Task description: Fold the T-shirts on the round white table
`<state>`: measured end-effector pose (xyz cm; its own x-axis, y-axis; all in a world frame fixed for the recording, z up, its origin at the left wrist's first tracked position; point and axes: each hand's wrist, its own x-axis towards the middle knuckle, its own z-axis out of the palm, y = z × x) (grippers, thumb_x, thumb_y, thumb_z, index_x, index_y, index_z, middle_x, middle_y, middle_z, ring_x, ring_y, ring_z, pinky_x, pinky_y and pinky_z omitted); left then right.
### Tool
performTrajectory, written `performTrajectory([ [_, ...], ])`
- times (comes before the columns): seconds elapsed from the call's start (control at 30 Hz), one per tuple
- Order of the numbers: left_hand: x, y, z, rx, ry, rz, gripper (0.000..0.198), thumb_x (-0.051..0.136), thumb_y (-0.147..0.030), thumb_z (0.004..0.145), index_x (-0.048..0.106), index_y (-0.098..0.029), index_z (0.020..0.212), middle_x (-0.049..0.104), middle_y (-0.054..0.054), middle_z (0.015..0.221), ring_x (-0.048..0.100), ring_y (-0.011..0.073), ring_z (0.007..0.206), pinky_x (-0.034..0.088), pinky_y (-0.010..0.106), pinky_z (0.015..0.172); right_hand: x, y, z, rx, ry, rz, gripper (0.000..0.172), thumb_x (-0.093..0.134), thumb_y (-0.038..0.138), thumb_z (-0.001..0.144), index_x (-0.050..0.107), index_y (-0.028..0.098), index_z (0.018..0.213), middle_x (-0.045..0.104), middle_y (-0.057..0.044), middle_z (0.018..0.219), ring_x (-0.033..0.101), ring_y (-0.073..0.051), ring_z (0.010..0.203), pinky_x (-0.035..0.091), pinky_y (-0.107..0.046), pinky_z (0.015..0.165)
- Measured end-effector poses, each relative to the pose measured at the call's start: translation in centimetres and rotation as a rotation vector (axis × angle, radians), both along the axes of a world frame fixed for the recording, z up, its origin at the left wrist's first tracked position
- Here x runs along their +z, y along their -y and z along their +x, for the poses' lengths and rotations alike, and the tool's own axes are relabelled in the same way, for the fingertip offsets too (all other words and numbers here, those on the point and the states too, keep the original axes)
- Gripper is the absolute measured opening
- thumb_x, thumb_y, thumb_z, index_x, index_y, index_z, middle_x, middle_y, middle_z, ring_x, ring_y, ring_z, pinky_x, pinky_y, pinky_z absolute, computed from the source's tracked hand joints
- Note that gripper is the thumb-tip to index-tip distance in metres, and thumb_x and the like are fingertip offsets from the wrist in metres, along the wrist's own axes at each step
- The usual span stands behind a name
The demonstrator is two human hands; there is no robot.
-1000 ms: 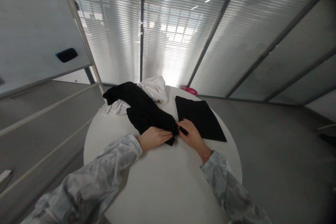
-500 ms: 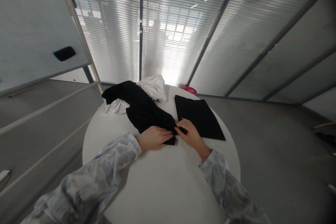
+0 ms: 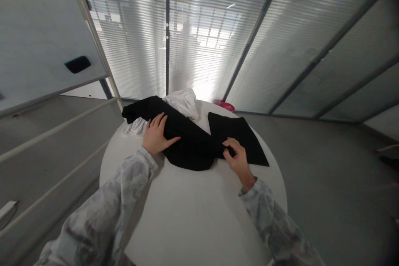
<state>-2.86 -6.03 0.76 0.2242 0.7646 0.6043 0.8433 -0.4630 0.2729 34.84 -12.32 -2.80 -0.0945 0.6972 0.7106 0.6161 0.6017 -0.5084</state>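
Note:
A black garment lies bunched and stretched out across the white round table; its exact kind cannot be made out. My left hand rests on its left part with fingers spread and thumb apart. At its right end, my right hand pinches the edge of the black cloth between thumb and fingers. Beyond that hand, a flat folded black cloth lies on the table's right side, and the garment's end reaches over to it. White cloth is heaped behind the garment and also shows under its left part.
A whiteboard on a white-railed stand stands close at the left, with a black eraser-like object on it. Behind the table are glass partitions with blinds. A pink basket shows past the far table edge.
My left hand has moved left and away from the garment's near edge, opening onto its left part. My right hand has shifted slightly right, drawing the cloth's end with it.

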Motion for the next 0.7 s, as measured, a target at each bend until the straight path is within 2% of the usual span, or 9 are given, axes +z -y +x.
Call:
performTrajectory([
  [0.07,-0.4,-0.4,-0.3,0.040,-0.061,-0.087,0.083,0.084,-0.059,0.086,0.060,-0.021,0.156,0.058,0.018,0.165,0.055,0.0436,0.150,0.045,0.062,0.125,0.2,0.2,0.0,0.004,0.005,-0.009,0.009,0.063,0.021,0.093,0.067,0.028,0.088,0.074,-0.003,0.087,0.072,-0.027,0.091,0.055,-0.058,0.113],
  [0.2,-0.8,-0.4,0.3,0.046,-0.183,-0.175,0.035,0.075,-0.029,0.092,0.077,-0.025,0.127,0.075,0.012,0.136,0.070,0.0372,0.126,0.058,0.052,0.107,0.5,0.4,-0.2,0.029,0.037,-0.025,0.009,0.064,0.023,0.096,0.068,0.028,0.090,0.074,-0.004,0.088,0.072,-0.029,0.093,0.056,-0.057,0.109],
  [0.27,-0.6,-0.3,0.6,0.042,-0.190,-0.173,0.029,0.069,-0.021,0.094,0.079,-0.024,0.120,0.078,0.011,0.127,0.073,0.0346,0.117,0.060,0.048,0.099,0.6,0.4,-0.3,0.012,0.030,-0.025,0.007,0.065,0.025,0.098,0.069,0.028,0.093,0.076,-0.005,0.095,0.072,-0.030,0.098,0.056,-0.056,0.106],
  [0.33,-0.5,0.0,0.6,0.004,-0.158,-0.147,0.031,0.067,-0.018,0.094,0.078,-0.024,0.122,0.078,0.010,0.129,0.075,0.0330,0.115,0.062,0.046,0.094,0.6,0.4,-0.4,-0.017,0.009,-0.030,0.004,0.067,0.027,0.100,0.070,0.028,0.097,0.077,-0.007,0.100,0.072,-0.030,0.101,0.058,-0.053,0.101],
  [0.47,-0.6,0.6,0.7,-0.213,-0.098,-0.061,0.040,0.066,-0.014,0.090,0.077,-0.025,0.128,0.078,0.008,0.134,0.077,0.0287,0.119,0.065,0.040,0.095,0.8,0.5,-0.6,-0.023,-0.019,-0.093,0.011,0.066,0.033,0.105,0.073,0.028,0.113,0.076,-0.007,0.107,0.072,-0.029,0.101,0.060,-0.049,0.094],
  [0.6,-1.9,1.6,2.0,-0.486,-0.150,0.033,0.046,0.064,-0.010,0.090,0.075,-0.022,0.133,0.079,0.009,0.137,0.079,0.0261,0.120,0.066,0.039,0.102,1.1,0.7,-0.7,0.018,0.037,-0.106,0.028,0.068,0.037,0.106,0.071,0.030,0.132,0.076,-0.010,0.128,0.072,-0.032,0.118,0.058,-0.055,0.107],
  [0.7,-2.9,2.6,3.8,-0.637,-0.187,0.075,0.046,0.061,-0.010,0.095,0.073,-0.020,0.137,0.079,0.010,0.139,0.079,0.0250,0.123,0.067,0.037,0.101,1.1,0.7,-0.9,0.118,0.196,-0.090,0.050,0.075,0.040,0.102,0.063,0.031,0.150,0.072,-0.011,0.145,0.067,-0.036,0.135,0.048,-0.064,0.122],
])
